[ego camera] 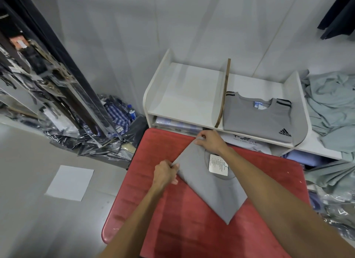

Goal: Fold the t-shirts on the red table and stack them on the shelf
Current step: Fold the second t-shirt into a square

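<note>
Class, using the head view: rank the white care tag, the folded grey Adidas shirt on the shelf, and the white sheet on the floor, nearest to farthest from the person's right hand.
1. White care tag, on the grey t-shirt just below the right hand.
2. Folded grey Adidas shirt, in the shelf's right compartment.
3. White sheet, on the floor far left.

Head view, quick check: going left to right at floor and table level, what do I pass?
White sheet of paper on the floor → left hand pinching the grey t-shirt's edge → grey t-shirt on the red table → pale green garment pile at far right.
</note>
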